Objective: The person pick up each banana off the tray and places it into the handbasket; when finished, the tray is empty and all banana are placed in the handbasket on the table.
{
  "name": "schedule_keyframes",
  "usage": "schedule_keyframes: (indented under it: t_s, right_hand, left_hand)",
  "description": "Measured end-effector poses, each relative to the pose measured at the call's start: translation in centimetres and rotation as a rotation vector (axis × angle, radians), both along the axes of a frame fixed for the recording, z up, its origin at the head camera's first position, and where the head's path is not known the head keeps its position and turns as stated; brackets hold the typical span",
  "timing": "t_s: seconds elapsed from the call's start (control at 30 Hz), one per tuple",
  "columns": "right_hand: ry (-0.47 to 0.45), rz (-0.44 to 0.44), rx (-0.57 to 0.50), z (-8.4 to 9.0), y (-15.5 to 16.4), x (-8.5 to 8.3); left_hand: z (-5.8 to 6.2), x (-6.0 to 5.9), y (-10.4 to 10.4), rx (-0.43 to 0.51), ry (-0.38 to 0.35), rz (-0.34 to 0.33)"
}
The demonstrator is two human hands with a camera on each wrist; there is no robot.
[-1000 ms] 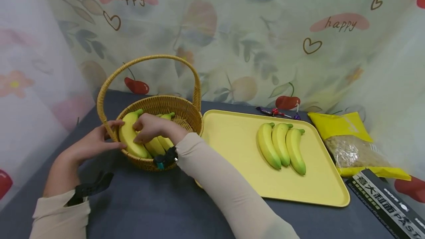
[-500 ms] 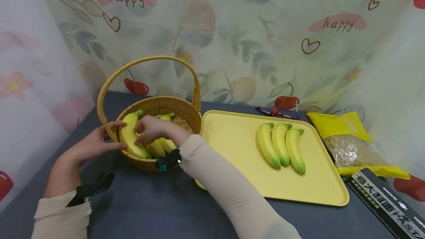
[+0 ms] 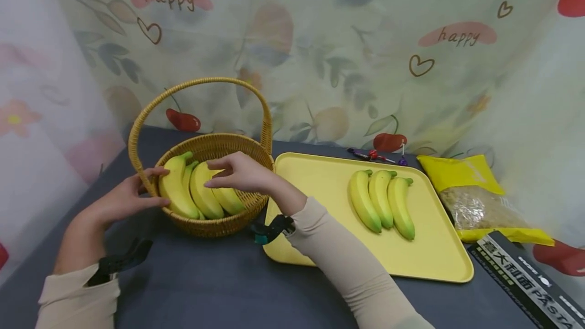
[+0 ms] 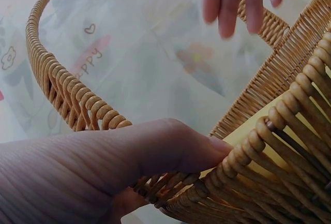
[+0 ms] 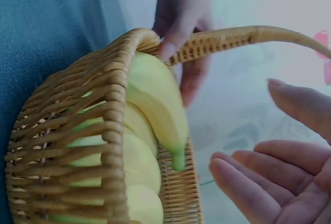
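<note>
Probably the bananas [image 3: 196, 194] in the basket [image 3: 215, 225] were light, smooth and easy to bruise, best held round the middle; the left hand [image 3: 121, 199] held the basket's rim while the right hand [image 3: 239, 172] hung open just above them.

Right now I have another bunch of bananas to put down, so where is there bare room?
The yellow tray is bare on its left half, between the wicker basket and the bananas on the tray. The dark table is bare in front. The basket is crowded: bananas in it, both hands there.
</note>
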State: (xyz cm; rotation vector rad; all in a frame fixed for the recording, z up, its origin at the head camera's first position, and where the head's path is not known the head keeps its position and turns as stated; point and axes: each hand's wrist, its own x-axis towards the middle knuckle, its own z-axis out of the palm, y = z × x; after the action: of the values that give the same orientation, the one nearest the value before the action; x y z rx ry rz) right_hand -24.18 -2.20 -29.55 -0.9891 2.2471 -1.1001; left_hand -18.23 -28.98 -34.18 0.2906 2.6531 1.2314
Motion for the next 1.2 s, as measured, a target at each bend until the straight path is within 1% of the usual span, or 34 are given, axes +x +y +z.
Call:
schedule_keyframes:
  t_s: [0.2,0.33,0.47,0.63,0.7,0.8,0.97,1.2]
  right_hand:
    - [-0.036,-0.104,-0.135,-0.3,2.5,0.6]
    - [-0.06,-0.155,-0.179,-0.8,4.3,1.1]
    - [-0.047,-0.181,-0.201,-1.2,6.5,1.4]
    - [-0.07,-0.237,-0.234,-1.6,9.7,1.5]
    - [-0.075,-0.277,-0.239,-1.7,11.0,1.5]
    - [-0.054,-0.338,-0.236,-2.0,12.8,1.5]
    - [-0.034,-0.427,-0.226,-3.1,15.5,1.6]
    - [-0.071,-0.553,-0.26,-5.0,19.0,1.6]
  left_hand:
    - [0.1,0.0,0.0,0.003,-0.002,-0.01]
    - [0.1,0.1,0.0,-0.01,0.006,-0.016]
    - [0.0,0.1,-0.1,-0.012,0.007,-0.017]
    - [0.0,0.1,-0.2,-0.012,0.007,-0.017]
    - [-0.1,0.1,-0.3,-0.016,0.008,-0.016]
    - [-0.1,0.2,-0.4,-0.018,0.011,-0.014]
    - [-0.1,0.2,-0.4,-0.017,0.003,-0.01]
    - [0.0,0.3,-0.1,-0.019,0.01,-0.011]
